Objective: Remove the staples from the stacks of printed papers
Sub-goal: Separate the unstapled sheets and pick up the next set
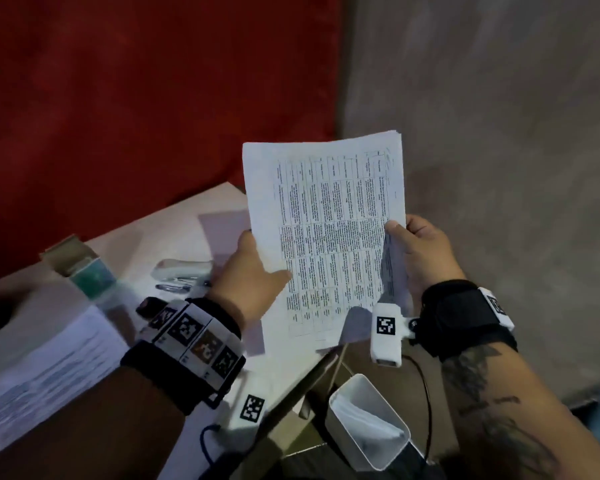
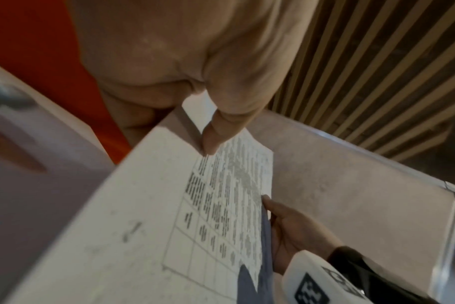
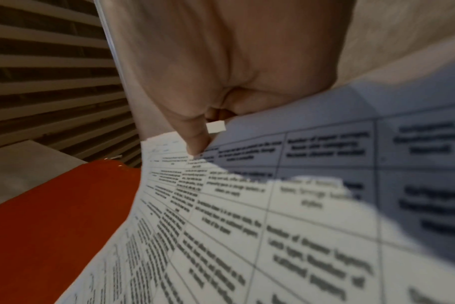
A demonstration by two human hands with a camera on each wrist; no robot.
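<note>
I hold a stack of printed papers [image 1: 329, 237] upright in the air in front of me, its top page covered by a printed table. My left hand [image 1: 253, 268] pinches its left edge, thumb on the front [image 2: 216, 131]. On the opposite edge my right hand [image 1: 416, 247] pinches the paper, thumb tip on the printed side [image 3: 195, 142]. The same papers [image 2: 148, 216] fill the left wrist view, and the right wrist view shows the page [image 3: 247, 216] close up. No staple is visible to me on the pages.
A white stapler-like tool [image 1: 184, 270] and a pen [image 1: 174, 288] lie on the white table [image 1: 160, 230] behind my left hand. Another paper stack [image 1: 45, 372] lies at lower left, a small open box [image 1: 84, 268] beyond it. A white bin [image 1: 368, 424] stands below. Red wall behind.
</note>
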